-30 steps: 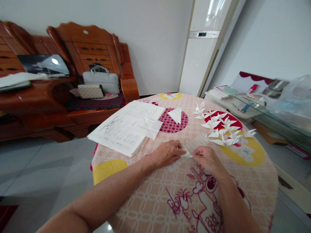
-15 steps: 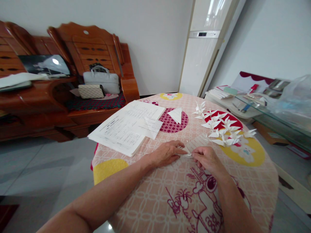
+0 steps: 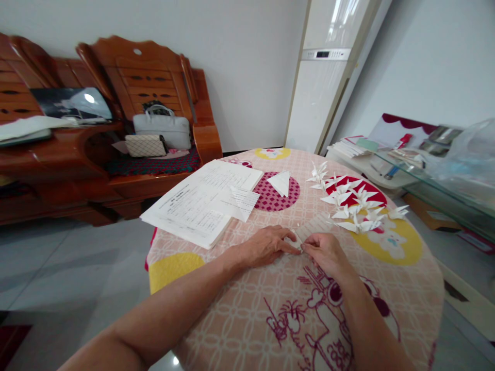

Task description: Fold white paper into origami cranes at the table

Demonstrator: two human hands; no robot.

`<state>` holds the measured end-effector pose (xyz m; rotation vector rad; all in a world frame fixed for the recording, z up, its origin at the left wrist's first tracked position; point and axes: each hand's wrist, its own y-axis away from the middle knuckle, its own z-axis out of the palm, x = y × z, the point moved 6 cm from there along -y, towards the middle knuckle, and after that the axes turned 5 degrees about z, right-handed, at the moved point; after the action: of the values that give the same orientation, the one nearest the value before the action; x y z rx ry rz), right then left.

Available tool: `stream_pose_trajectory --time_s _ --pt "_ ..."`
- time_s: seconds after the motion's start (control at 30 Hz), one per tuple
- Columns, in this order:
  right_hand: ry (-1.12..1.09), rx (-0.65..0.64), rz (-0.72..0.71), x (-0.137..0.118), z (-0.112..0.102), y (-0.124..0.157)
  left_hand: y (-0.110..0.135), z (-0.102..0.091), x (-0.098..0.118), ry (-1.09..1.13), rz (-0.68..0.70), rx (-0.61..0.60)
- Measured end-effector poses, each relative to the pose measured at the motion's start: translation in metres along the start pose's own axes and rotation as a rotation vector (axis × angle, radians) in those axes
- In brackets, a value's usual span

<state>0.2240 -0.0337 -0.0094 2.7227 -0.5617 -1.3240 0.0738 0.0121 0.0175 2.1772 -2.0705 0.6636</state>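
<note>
L hand [image 3: 266,246] lies flat & open, fingertips pressing a small lined paper [image 3: 310,229] onto the cloth. R hand [image 3: 325,252] has fingers curled at the paper's near corner, tips meeting the L's — pinch or press, can't tell. Paper sits mid-table, well in from the round table [image 3: 410,293] rim, w/ bare fuzzy patterned cloth on the near side. Pointy white paper cranes [image 3: 356,206] lie just beyond on the R — printed sheet stack [image 3: 197,206] overhangs the L edge.

White printed paper [image 3: 315,228], pink lattice tablecloth [image 3: 240,319]
</note>
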Motion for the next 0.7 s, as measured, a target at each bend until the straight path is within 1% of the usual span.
stream_pose_trajectory --time_s 0.17,0.27,0.33,0.47,0.57,0.7 --pt "0.040 0.039 -0.011 0.002 -0.001 -0.002 0.000 -0.003 0.000 0.039 -0.025 -0.008" --pt "0.040 0.023 -0.017 0.002 -0.001 -0.002 0.000 -0.006 -0.004 0.100 -0.083 0.017" --pt "0.009 0.034 -0.011 0.000 -0.001 -0.001 0.000 -0.008 -0.008 0.122 -0.138 0.051" --pt "-0.150 0.079 0.026 -0.001 0.000 0.000 -0.001 -0.010 -0.011 0.118 -0.206 0.082" --pt "-0.303 0.094 0.061 -0.001 0.002 0.002 0.000 -0.012 -0.013 0.120 -0.287 0.104" --pt "-0.411 0.098 0.039 -0.008 0.005 0.003 -0.001 -0.013 -0.012 0.131 -0.395 0.148"
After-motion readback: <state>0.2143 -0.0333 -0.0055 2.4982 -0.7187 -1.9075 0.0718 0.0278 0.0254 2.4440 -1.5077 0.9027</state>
